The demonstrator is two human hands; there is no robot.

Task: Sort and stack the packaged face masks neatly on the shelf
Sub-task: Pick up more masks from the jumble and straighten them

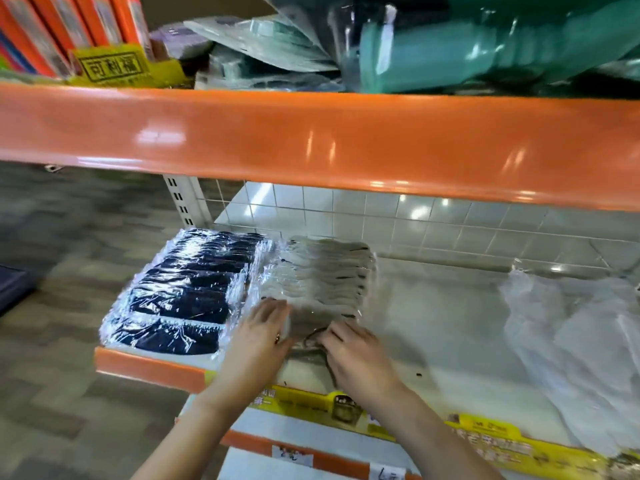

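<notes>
Two rows of wrapped masks lie on the white shelf (450, 323). The dark masks (183, 292) fill the left end. The grey masks (322, 275) sit just beside them, touching.

Both hands are at the front of the grey row. The left hand (258, 336) lies flat on the near pack, fingers straight and together. The right hand (353, 355) has its fingers bent down onto the pack by a dark ear loop (313, 336); I cannot tell if it pinches it.

Clear bags (571, 341) lie at the right. Up on the orange shelf (311, 140), green packs (450, 46) are piled in a mess.
</notes>
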